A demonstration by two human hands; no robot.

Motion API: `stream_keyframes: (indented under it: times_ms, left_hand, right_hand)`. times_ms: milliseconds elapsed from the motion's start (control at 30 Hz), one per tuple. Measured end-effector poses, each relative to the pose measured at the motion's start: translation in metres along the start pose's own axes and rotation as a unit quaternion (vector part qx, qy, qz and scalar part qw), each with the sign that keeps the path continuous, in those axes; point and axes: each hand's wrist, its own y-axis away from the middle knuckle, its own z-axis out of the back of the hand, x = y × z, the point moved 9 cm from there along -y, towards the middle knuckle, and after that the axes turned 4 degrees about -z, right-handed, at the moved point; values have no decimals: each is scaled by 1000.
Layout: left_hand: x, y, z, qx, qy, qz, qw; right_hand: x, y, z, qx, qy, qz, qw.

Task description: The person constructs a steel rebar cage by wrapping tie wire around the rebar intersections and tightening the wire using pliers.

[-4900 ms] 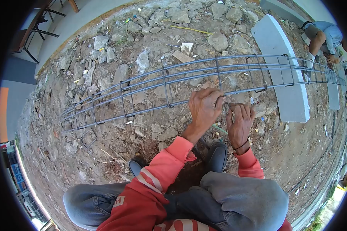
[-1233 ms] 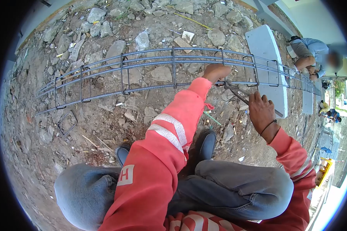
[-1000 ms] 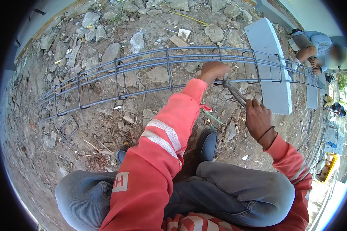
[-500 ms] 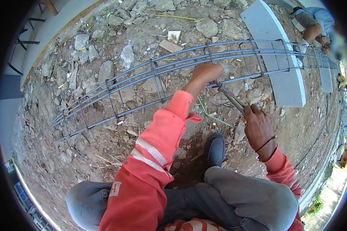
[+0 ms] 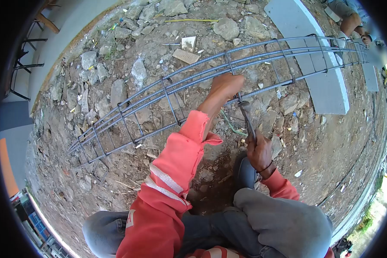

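A long cage of steel bars [image 5: 172,90] with square stirrups runs across the view above the rubble. My left hand [image 5: 226,86] is closed around a stirrup of the cage, near its middle. My right hand [image 5: 259,151] grips the handles of dark pincers [image 5: 247,118], whose head touches or nearly touches the lower bar just below my left hand. Thin wire loops lie beside the pincers. Whether the jaws hold wire is too small to tell.
A grey slab [image 5: 311,60] lies under the cage at the right, with a second slab [image 5: 370,77] farther along. Another person's leg [image 5: 350,23] shows at the top right. A loose stirrup [image 5: 101,171] lies at the left, and a green strip [image 5: 232,124] near my foot.
My right hand, on the cage five seconds ago, now holds the pincers and has swung them left and more upright. My left hand stays at the cage. The view has shifted and turned.
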Motion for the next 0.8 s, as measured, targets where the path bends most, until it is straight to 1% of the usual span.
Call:
stream_keyframes:
  times_ms: [33, 67, 100, 133, 167, 200, 233, 267, 333, 433, 467, 500, 533, 600, 633, 667, 700, 733, 767, 800]
  left_hand:
    - [-1, 4, 0, 23, 22, 23, 999]
    - [-2, 8, -1, 44, 44, 47, 997]
    - [0, 8, -3, 46, 41, 49, 997]
    - [2, 10, -4, 40, 66, 55, 995]
    - [0, 9, -3, 31, 92, 56, 994]
    - [-2, 12, -3, 30, 92, 54, 994]
    - [-4, 14, -2, 26, 111, 55, 992]
    - [-5, 18, -2, 24, 129, 57, 990]
    - [-5, 18, -2, 29, 123, 60, 990]
    - [4, 7, -1, 29, 101, 57, 993]
    - [5, 0, 0, 24, 82, 47, 995]
    - [2, -1, 1, 22, 88, 45, 995]
    - [-1, -1, 4, 6, 91, 35, 995]
    - [-1, -4, 2, -7, 97, 24, 995]
    - [-1, -9, 2, -11, 92, 17, 996]
    - [4, -11, 0, -13, 87, 17, 996]
    - [3, -4, 0, -11, 90, 21, 996]
    - [-5, 4, 1, 3, 63, 24, 998]
    - [-11, 12, 5, 16, 36, 28, 999]
    - [-10, 9, 6, 10, 40, 27, 999]
  right_hand:
    - [10, -1, 10, -5, -1, -1, 1000]
    - [19, 0, 14, 29, -14, -21, 999]
    - [23, 4, 12, 66, -28, -44, 996]
    - [21, 9, 9, 65, -31, -46, 996]
    - [16, 15, -12, 166, -286, -102, 938]
    - [23, 23, -29, 257, -514, -149, 805]
    - [23, 23, -29, 257, -515, -147, 804]
    - [25, 27, -32, 284, -556, -164, 764]
    - [32, 33, -35, 335, -628, -190, 677]
    - [44, 43, -34, 406, -710, -233, 527]
    - [21, 37, -27, 351, -549, -253, 716]
    - [26, 37, -22, 352, -543, -253, 719]
    - [23, 33, -11, 319, -462, -233, 794]
    - [24, 26, 12, 237, -284, -183, 911]
    - [27, 19, 25, 191, -188, -149, 952]
    - [30, 17, 36, 147, -91, -117, 978]
    - [35, 18, 45, 100, 6, -85, 991]
    - [31, 20, 45, 101, 8, -84, 991]
    - [15, 29, 24, 202, -243, -168, 934]
    - [18, 37, 5, 289, -473, -238, 798]
